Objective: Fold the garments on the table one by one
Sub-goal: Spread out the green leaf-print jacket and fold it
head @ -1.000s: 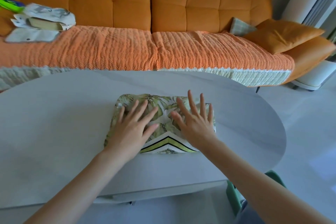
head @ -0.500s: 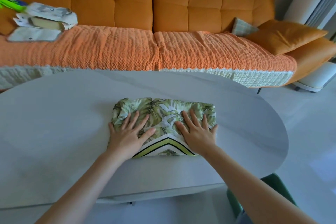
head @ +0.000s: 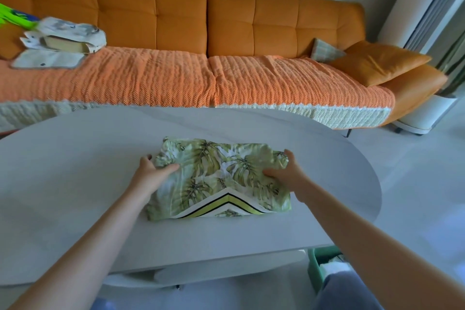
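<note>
On the far left, a pale pile of cloth (head: 68, 33) lies on the orange sofa (head: 176, 22). Nearer, on the grey tabletop (head: 75, 184), the left grip (head: 151, 173) pinches the left edge of the folded leaf-print garment (head: 221, 171), thumb on top. The garment lies flat mid-tabletop. The right grip (head: 286, 171) clasps its right edge, fingers curled round it. A cushion (head: 377, 60) sits far right.

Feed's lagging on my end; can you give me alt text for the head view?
A folded leaf-print garment lies on a white oval table, the left hand gripping its left edge and the right hand its right edge, thumbs on top. An orange sofa stands behind.
</note>
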`<state>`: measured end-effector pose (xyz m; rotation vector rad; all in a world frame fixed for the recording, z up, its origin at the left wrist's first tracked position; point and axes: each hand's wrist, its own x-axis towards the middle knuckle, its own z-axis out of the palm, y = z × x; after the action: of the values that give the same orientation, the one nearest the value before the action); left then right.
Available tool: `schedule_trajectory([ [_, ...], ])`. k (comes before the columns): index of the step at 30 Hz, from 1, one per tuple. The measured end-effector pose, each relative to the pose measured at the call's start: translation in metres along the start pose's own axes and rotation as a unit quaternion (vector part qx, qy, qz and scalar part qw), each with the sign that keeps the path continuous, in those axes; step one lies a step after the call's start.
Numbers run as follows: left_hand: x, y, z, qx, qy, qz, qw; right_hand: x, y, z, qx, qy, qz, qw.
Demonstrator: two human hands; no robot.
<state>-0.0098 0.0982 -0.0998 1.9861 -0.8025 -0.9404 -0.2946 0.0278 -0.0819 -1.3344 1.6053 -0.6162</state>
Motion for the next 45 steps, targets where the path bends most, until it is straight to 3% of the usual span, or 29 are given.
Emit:
schedule_trajectory([
  [5,-0.008,-0.009,0.008,0.018,-0.004,0.145,0.989,-0.011,0.003,0.01,0.005,-0.074,-0.059,0.995],
  [8,-0.009,-0.018,0.004,0.083,0.003,0.181,0.98,-0.016,0.014,0.008,0.015,-0.127,-0.06,0.99],
  [14,-0.029,-0.019,0.025,0.105,-0.045,0.254,0.96,-0.039,0.033,-0.018,-0.015,-0.113,-0.062,0.992],
  [22,-0.056,0.014,0.124,0.119,-0.12,0.285,0.944,-0.085,0.086,-0.104,-0.002,-0.014,-0.036,0.999],
  [28,-0.102,0.052,0.228,0.158,-0.188,0.337,0.909,-0.124,0.156,-0.172,0.071,0.134,-0.006,0.988],
  [34,-0.154,0.086,0.33,0.241,-0.231,0.446,0.83,-0.149,0.244,-0.208,0.154,0.255,0.041,0.954],
  [40,-0.197,0.081,0.424,0.303,-0.231,0.573,0.726,-0.156,0.319,-0.208,0.234,0.334,0.094,0.908],
  [45,-0.178,0.025,0.479,0.333,-0.262,0.565,0.708,-0.145,0.368,-0.187,0.264,0.364,0.108,0.886],
])
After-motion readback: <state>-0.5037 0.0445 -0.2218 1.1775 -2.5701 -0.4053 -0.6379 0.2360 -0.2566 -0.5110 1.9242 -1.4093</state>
